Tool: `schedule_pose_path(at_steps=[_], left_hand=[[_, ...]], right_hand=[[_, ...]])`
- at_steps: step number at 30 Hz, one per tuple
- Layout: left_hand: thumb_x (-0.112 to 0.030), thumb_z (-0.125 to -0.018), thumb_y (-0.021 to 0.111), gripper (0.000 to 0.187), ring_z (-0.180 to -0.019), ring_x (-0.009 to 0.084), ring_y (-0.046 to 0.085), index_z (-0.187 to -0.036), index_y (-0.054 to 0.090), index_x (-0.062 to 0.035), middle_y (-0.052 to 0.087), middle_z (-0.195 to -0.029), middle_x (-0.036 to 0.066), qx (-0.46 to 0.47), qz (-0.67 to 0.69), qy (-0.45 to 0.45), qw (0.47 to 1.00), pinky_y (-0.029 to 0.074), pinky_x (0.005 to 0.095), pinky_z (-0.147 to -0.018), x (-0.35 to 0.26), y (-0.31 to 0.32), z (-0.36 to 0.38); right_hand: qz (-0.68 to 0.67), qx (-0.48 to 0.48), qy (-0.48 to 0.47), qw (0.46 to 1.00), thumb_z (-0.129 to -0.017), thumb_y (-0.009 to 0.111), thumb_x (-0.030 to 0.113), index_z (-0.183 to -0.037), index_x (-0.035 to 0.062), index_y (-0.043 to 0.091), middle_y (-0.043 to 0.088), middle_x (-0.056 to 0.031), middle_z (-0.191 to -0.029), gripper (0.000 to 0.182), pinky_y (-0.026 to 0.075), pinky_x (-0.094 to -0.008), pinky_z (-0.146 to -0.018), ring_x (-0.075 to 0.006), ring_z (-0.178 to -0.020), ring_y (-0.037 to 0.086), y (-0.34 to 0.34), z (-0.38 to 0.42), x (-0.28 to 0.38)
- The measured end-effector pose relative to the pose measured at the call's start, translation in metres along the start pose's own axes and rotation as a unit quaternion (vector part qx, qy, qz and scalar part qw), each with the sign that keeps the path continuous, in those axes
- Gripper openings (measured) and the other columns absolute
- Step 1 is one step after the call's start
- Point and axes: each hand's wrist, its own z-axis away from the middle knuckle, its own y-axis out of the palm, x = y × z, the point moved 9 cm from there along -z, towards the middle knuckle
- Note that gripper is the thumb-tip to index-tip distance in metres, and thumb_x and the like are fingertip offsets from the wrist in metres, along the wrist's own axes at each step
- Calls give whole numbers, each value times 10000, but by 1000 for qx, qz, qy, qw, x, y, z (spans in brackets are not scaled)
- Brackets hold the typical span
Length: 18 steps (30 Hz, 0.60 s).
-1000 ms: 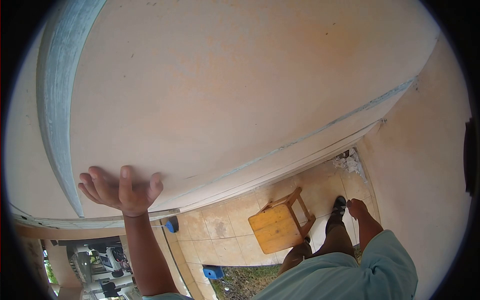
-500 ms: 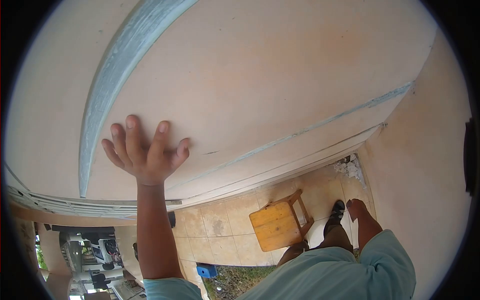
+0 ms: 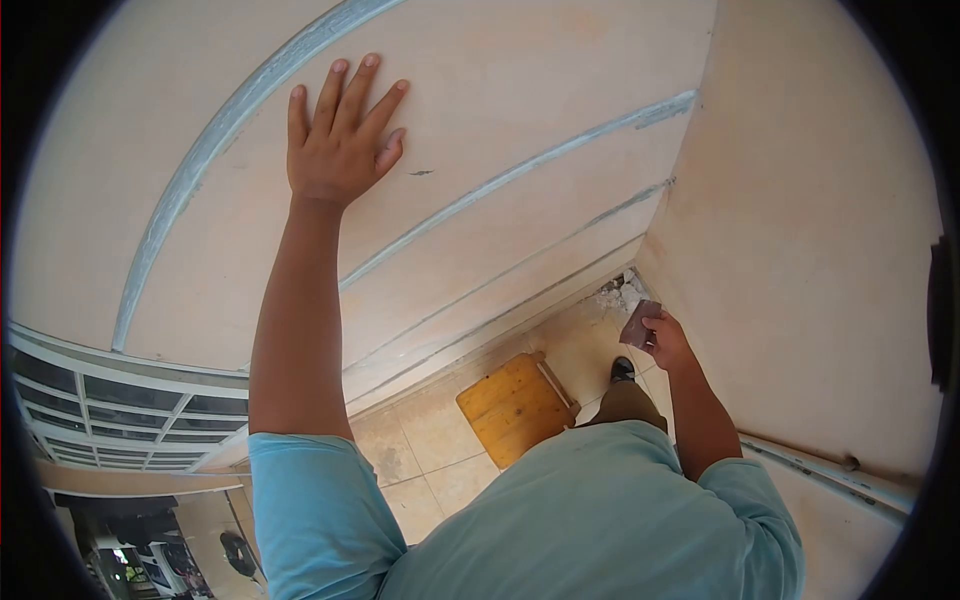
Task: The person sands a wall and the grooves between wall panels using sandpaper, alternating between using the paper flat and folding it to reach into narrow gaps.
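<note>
My left hand (image 3: 340,155) lies with its fingers spread on the pale pinkish wall (image 3: 520,110), just below a curved grey-blue stripe (image 3: 215,155). In my right hand (image 3: 670,342) is a dark reddish-brown piece of sandpaper (image 3: 640,325), pinched between thumb and fingers. That hand hangs low near the wall corner, apart from the wall. A second grey-blue stripe (image 3: 520,178) crosses the wall to the right of my left hand, and a small dark mark (image 3: 421,173) shows near the thumb.
A yellow wooden stool (image 3: 515,405) stands on the tiled floor (image 3: 400,450) below me. White rubble (image 3: 625,292) lies in the corner. A side wall (image 3: 800,250) rises on the right. At the left is a louvred window (image 3: 130,405) with a white frame.
My left hand has gone higher on the wall, its fingers flatter. My right hand has come up and forward, and the sandpaper in it now shows. The view has shifted, with more window visible.
</note>
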Motion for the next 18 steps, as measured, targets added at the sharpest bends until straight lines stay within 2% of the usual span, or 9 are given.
schedule_pose_path(at_steps=[1,5,9,10,12,13,16,17,18], left_hand=[[-560,-926,611,528,-1500,158,339,-1438,536,-455,380,-1629,-67,19,-7,8,1000,176,514,-1236,-1,4,2],[-548,-939,589,543,-1529,158,284,-1469,491,-476,318,-1660,-74,-5,-2,22,1000,153,531,-1238,-4,14,18],[-543,-938,587,532,-1521,168,309,-1458,511,-466,357,-1643,-71,41,-17,12,999,148,521,-1239,-4,16,17],[-535,-940,582,517,-1517,173,319,-1448,527,-458,375,-1634,-63,18,-16,13,1000,142,517,-1243,-4,14,17],[-528,-941,578,503,-1513,179,328,-1437,544,-451,394,-1625,-55,0,-21,4,1000,135,513,-1246,-4,14,17],[-525,-943,571,487,-1510,189,337,-1423,562,-443,413,-1615,-45,-26,-23,10,999,124,509,-1250,-5,12,18],[-525,-944,560,467,-1502,213,354,-1399,592,-427,448,-1593,-22,-48,-34,20,998,108,505,-1257,-5,11,19],[-528,-943,555,462,-1498,226,364,-1390,603,-420,465,-1582,-9,-52,-34,24,998,101,505,-1259,-6,11,19],[-539,-946,543,468,-1493,243,374,-1388,610,-401,488,-1565,9,-62,-37,30,997,94,500,-1261,-6,10,20]], right_hand=[[-16,60,-17,998,-970,619,89,-1269,83,587,667,-66,-1121,301,578,-393,-870,-209,-981,675,12,15,4],[34,22,-104,994,-923,682,29,-1058,84,596,664,-66,-1100,170,575,-371,-864,-187,-974,671,42,70,61],[158,-21,-240,957,-884,739,1,-865,108,523,652,-55,-1118,241,556,-322,-832,-135,-970,643,45,33,130],[165,-20,-243,956,-884,739,1,-865,108,523,652,-55,-1118,241,556,-322,-832,-135,-970,643,56,28,147],[139,-34,-407,902,-872,726,56,-937,28,600,690,-72,-1099,145,525,-318,-775,-165,-911,663,89,44,215],[144,-26,-408,901,-872,726,56,-937,28,600,690,-72,-1099,145,525,-318,-775,-165,-911,663,100,32,234],[267,4,-556,787,-837,755,68,-943,97,655,695,-40,-1069,149,484,-343,-831,-211,-981,635,154,40,287],[268,12,-550,791,-837,755,68,-943,97,655,695,-40,-1069,149,484,-343,-831,-211,-981,635,164,39,298],[388,-59,-672,628,-811,774,64,-915,125,670,687,10,-1080,159,463,-342,-837,-182,-981,619,183,63,312]])
